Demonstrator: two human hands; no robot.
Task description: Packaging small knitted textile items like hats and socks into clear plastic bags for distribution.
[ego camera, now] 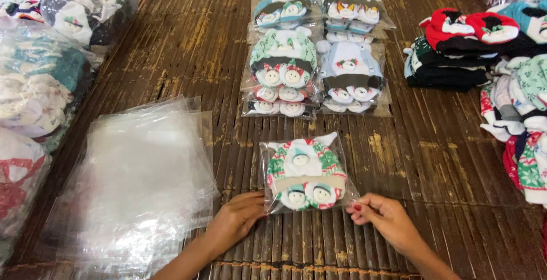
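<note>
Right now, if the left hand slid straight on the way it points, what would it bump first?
The left hand points right, so probably the bagged hat set; its fingers already touch that bag's corner.

- The left hand [236,220] enters from about 6 o'clock of the view, its bare forearm running up from the bottom edge toward 1 o'clock.
- The left hand lies palm down, knuckles up, the fingers bent and bunched together, their tips pointing toward 3 o'clock.
- The right hand [383,217] comes in from about 5 o'clock, its forearm slanting up toward 10 o'clock.
- The right hand's fingers curl inward, the thumb and forefinger pinched close at the tip, pointing toward 9 o'clock; a red-painted nail shows there.
- The two hands sit level with each other, well apart, fingertips facing one another.
- Both wrists are bare, with no sleeve in view.
</note>
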